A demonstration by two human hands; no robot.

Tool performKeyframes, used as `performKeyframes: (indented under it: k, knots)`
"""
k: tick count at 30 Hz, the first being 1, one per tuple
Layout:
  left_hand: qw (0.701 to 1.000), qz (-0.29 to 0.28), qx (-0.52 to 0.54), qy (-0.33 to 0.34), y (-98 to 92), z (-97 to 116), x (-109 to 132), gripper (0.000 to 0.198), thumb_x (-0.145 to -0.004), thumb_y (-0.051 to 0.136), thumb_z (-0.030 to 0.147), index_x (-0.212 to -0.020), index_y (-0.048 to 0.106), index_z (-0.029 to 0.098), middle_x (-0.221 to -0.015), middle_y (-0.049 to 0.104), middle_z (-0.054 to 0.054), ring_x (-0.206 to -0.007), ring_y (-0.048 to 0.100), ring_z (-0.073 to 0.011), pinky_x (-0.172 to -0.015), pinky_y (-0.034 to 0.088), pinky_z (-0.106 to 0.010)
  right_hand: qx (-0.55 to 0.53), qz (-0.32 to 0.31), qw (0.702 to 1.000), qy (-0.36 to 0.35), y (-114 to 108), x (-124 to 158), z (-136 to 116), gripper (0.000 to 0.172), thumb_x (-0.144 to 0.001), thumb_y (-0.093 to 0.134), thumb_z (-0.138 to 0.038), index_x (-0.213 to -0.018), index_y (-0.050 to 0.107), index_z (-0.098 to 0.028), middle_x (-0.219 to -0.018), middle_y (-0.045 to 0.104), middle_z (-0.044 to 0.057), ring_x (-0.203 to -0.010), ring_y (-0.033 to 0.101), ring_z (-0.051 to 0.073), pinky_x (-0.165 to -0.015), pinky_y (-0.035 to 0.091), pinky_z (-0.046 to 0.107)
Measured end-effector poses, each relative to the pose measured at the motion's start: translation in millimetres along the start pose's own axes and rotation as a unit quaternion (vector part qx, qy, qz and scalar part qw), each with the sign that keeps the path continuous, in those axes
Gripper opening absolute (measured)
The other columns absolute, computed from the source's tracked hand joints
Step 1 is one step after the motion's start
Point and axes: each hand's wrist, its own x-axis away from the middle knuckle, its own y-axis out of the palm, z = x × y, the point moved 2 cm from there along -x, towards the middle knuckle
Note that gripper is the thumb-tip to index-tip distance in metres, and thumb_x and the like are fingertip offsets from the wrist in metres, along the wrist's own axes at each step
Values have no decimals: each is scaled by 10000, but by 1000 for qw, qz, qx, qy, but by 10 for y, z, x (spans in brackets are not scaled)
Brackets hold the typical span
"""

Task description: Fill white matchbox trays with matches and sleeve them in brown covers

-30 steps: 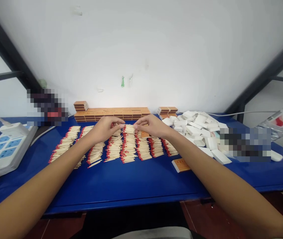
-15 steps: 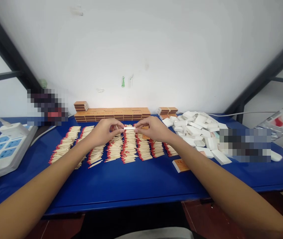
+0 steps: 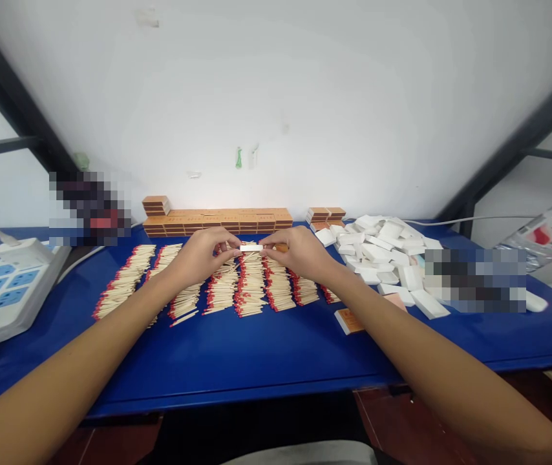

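Note:
Between my two hands is a small white matchbox tray [image 3: 251, 248], held level by its two ends. My left hand [image 3: 208, 252] pinches the left end with thumb and fingers, and my right hand [image 3: 298, 250] grips the right end the same way. Just below the tray lies a row of red-tipped matches [image 3: 250, 284] on the blue table. More matches [image 3: 128, 278] lie in several rows to the left, and others [image 3: 280, 287] to the right. What the tray holds is too small to tell. An orange matchbox [image 3: 348, 321] rests near my right forearm.
Orange matchboxes [image 3: 218, 221] are stacked in a long row by the wall, with a smaller stack [image 3: 326, 215] beside it. White trays [image 3: 385, 252] are heaped at the right. A white power strip [image 3: 11, 287] stands at left; a plastic bag [image 3: 547, 236] is far right.
Both hands keep their hold on the tray with almost no movement. The whole view has shifted very slightly.

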Motion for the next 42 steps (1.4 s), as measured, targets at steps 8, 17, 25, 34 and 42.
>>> performKeyframes:
  k: [8,17,25,34,42]
  knots:
    - [999,25,-15,20,-5,-6,12,137,-979,689,302,-1029,770,203,-939,754,-46,-757,671,-168,-716,509,-301,88,-3,996,-10,-17,10,-64,187,-1001,693,-288,-1100,837,-221,-1046,838,62,-925,758,258,-781,507,374]
    - [997,65,-30,34,-14,55,15,204,-1018,654,351,-1116,743,196,-1025,769,-70,-850,697,-193,-798,534,-332,78,45,995,-46,-49,25,-72,207,-1018,643,-271,-1115,814,-206,-1048,826,76,-956,756,256,-828,532,378]
    - [995,74,44,-51,-17,153,12,270,-1013,624,420,-1033,751,183,-932,789,-48,-788,705,-180,-710,538,-291,-61,85,994,-38,-45,36,-144,159,-984,642,-280,-1033,775,-207,-1039,821,68,-956,761,233,-870,558,377]
    - [993,80,53,-63,-38,209,7,274,-997,640,426,-1038,766,186,-938,802,-50,-818,721,-186,-758,569,-306,51,158,971,170,-1269,248,251,122,-894,727,-308,-850,766,-201,-860,794,84,-767,720,216,-729,536,371]
    - [998,55,31,-27,-17,247,8,234,-1013,618,379,-976,765,200,-938,798,-37,-788,701,-175,-721,544,-306,77,33,950,302,-1807,717,587,224,-910,722,-426,-964,818,-231,-752,774,127,-622,671,182,-633,452,393]
